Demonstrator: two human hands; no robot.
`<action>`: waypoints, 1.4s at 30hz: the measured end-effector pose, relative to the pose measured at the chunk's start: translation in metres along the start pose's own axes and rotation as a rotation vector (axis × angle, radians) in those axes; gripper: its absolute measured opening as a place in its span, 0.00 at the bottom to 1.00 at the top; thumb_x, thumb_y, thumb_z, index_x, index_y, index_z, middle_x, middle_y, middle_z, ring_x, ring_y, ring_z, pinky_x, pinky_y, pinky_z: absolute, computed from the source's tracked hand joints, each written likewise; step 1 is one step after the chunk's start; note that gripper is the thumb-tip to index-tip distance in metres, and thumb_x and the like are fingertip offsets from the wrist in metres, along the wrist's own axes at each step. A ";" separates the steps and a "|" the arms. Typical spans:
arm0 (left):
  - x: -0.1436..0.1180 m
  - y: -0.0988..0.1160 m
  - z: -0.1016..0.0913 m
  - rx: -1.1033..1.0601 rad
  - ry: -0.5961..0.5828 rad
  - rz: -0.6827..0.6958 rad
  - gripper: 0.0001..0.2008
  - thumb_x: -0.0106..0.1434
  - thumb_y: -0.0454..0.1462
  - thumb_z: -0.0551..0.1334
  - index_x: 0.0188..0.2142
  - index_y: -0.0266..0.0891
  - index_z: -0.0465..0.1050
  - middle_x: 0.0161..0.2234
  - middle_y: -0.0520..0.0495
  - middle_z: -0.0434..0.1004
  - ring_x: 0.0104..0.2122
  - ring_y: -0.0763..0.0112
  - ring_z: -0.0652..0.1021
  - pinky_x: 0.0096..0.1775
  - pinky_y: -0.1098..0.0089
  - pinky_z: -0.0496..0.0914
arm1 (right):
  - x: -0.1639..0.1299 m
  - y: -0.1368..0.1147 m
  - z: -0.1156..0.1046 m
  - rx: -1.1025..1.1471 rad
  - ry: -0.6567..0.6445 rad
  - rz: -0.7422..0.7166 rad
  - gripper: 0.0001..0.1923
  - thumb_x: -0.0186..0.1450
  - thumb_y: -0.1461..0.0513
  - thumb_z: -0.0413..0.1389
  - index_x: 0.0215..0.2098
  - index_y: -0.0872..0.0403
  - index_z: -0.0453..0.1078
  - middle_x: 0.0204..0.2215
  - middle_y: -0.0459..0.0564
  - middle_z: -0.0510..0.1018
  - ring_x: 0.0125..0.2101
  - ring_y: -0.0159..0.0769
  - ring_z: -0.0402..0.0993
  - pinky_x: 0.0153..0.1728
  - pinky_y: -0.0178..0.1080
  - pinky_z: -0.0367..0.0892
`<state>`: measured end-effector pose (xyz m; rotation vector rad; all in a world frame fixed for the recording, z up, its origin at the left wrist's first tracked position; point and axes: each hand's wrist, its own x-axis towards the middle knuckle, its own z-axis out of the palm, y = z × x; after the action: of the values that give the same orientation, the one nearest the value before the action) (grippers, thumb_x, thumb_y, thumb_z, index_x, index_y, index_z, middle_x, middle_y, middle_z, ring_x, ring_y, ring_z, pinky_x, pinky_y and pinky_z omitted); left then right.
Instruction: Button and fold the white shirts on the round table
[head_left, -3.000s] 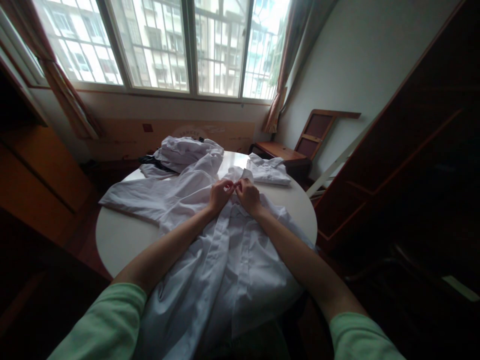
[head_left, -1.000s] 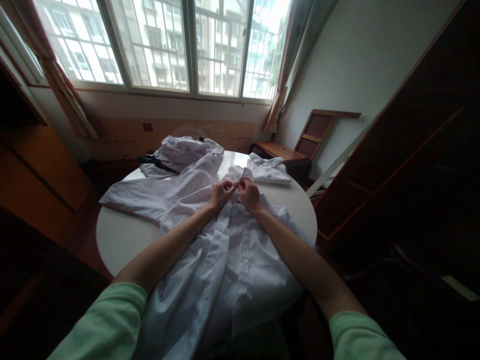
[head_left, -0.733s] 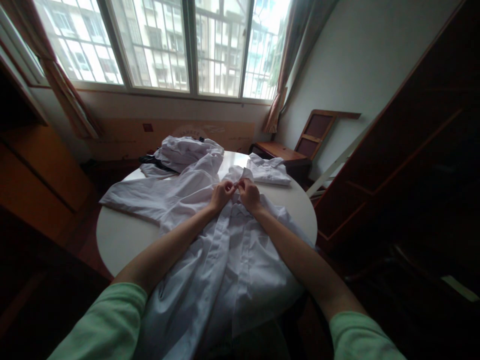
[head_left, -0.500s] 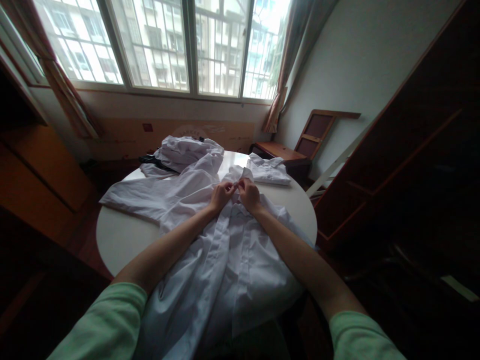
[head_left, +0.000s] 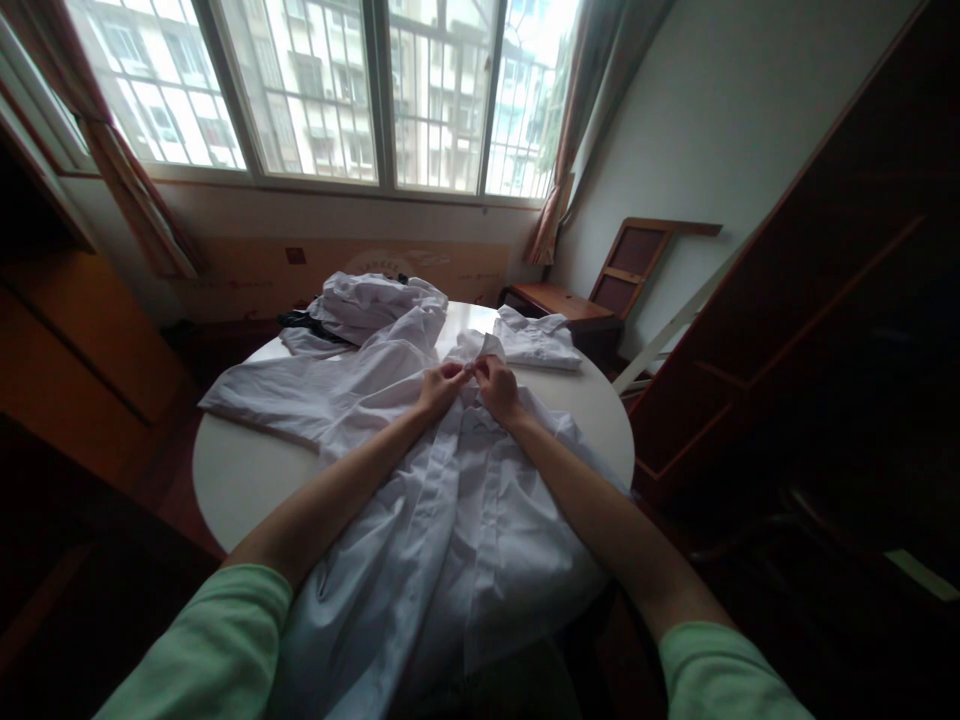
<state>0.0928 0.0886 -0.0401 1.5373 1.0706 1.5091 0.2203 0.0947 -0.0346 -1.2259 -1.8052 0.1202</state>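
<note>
White cotton covers most of the round surface (head_left: 232,480): a shirt (head_left: 450,520) lies spread front-up, its hem hanging over the near edge towards us and its collar pointing to the window side. We have both hands at the collar end of the shirt. Our left hand (head_left: 442,388) and right hand (head_left: 495,388) meet there, fingertips nearly touching, each grip pressed together on a small fold of the shirt's front placket just below the collar; what sits between the fingertips is too small to make out, perhaps a button. The shirt's body runs from our hands back along both forearms. One sleeve stretches flat to the left of the shirt's collar. Beyond the collar, on the far left of the surface, sits a rumpled pile of white clothes (head_left: 371,300); just right of the collar lies a folded white shirt (head_left: 536,340).
</note>
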 end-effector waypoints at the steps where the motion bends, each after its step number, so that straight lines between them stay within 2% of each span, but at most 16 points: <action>1: 0.000 0.000 0.000 -0.055 -0.007 -0.042 0.13 0.49 0.45 0.65 0.25 0.35 0.75 0.23 0.50 0.75 0.24 0.75 0.71 0.28 0.74 0.64 | 0.000 0.000 0.000 -0.016 -0.001 0.001 0.06 0.61 0.65 0.50 0.34 0.56 0.68 0.33 0.53 0.75 0.34 0.39 0.71 0.37 0.38 0.63; 4: -0.001 0.000 0.001 -0.149 -0.020 -0.114 0.11 0.47 0.42 0.66 0.24 0.34 0.74 0.21 0.51 0.73 0.22 0.77 0.69 0.27 0.74 0.62 | -0.001 -0.003 -0.001 -0.058 -0.016 0.000 0.05 0.61 0.65 0.50 0.33 0.56 0.68 0.33 0.54 0.75 0.34 0.39 0.71 0.36 0.37 0.63; 12: 0.001 -0.002 0.002 -0.206 -0.002 -0.143 0.07 0.45 0.37 0.65 0.23 0.34 0.72 0.21 0.52 0.71 0.23 0.77 0.68 0.28 0.74 0.62 | -0.002 -0.007 -0.003 -0.072 -0.039 -0.015 0.05 0.62 0.65 0.51 0.34 0.56 0.69 0.34 0.54 0.75 0.34 0.38 0.71 0.36 0.37 0.63; 20: 0.002 -0.004 0.002 -0.120 0.007 -0.071 0.07 0.47 0.38 0.64 0.23 0.35 0.71 0.22 0.52 0.72 0.24 0.76 0.70 0.29 0.74 0.64 | -0.003 -0.006 -0.003 -0.017 -0.015 0.016 0.06 0.61 0.64 0.50 0.34 0.56 0.69 0.34 0.55 0.76 0.35 0.41 0.72 0.38 0.40 0.64; 27: 0.003 -0.006 0.001 -0.040 -0.013 -0.013 0.11 0.49 0.43 0.65 0.25 0.35 0.73 0.23 0.50 0.74 0.25 0.74 0.71 0.28 0.74 0.64 | 0.000 -0.001 0.001 0.073 0.022 0.110 0.05 0.60 0.63 0.50 0.32 0.54 0.67 0.29 0.51 0.76 0.32 0.38 0.72 0.37 0.39 0.65; 31: 0.005 -0.006 0.001 -0.036 0.000 -0.018 0.09 0.50 0.41 0.64 0.25 0.36 0.72 0.23 0.51 0.73 0.25 0.74 0.71 0.28 0.74 0.64 | 0.002 0.001 0.003 0.207 0.057 0.212 0.05 0.59 0.64 0.48 0.31 0.54 0.66 0.26 0.47 0.74 0.26 0.34 0.71 0.31 0.36 0.66; 36: 0.006 -0.005 0.001 -0.007 0.091 -0.049 0.04 0.50 0.34 0.62 0.26 0.37 0.68 0.21 0.55 0.69 0.23 0.77 0.71 0.27 0.76 0.64 | 0.008 0.003 0.001 0.475 0.159 0.439 0.05 0.57 0.65 0.47 0.31 0.54 0.64 0.20 0.43 0.71 0.19 0.29 0.67 0.22 0.32 0.64; 39: 0.007 -0.006 0.001 -0.032 0.106 -0.073 0.05 0.50 0.32 0.62 0.28 0.38 0.68 0.21 0.56 0.68 0.22 0.78 0.70 0.26 0.77 0.63 | 0.013 0.005 -0.001 0.591 0.206 0.542 0.05 0.55 0.66 0.47 0.30 0.54 0.63 0.18 0.41 0.69 0.18 0.28 0.66 0.20 0.30 0.64; 42: 0.007 -0.008 0.001 -0.099 0.084 -0.078 0.07 0.51 0.33 0.62 0.32 0.38 0.69 0.21 0.56 0.70 0.22 0.77 0.70 0.27 0.76 0.65 | 0.014 0.006 -0.004 0.623 0.219 0.573 0.05 0.54 0.67 0.47 0.29 0.54 0.62 0.18 0.41 0.69 0.18 0.28 0.67 0.20 0.30 0.63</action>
<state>0.0926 0.0985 -0.0443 1.3604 1.0748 1.5606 0.2259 0.1074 -0.0269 -1.1922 -1.0589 0.7790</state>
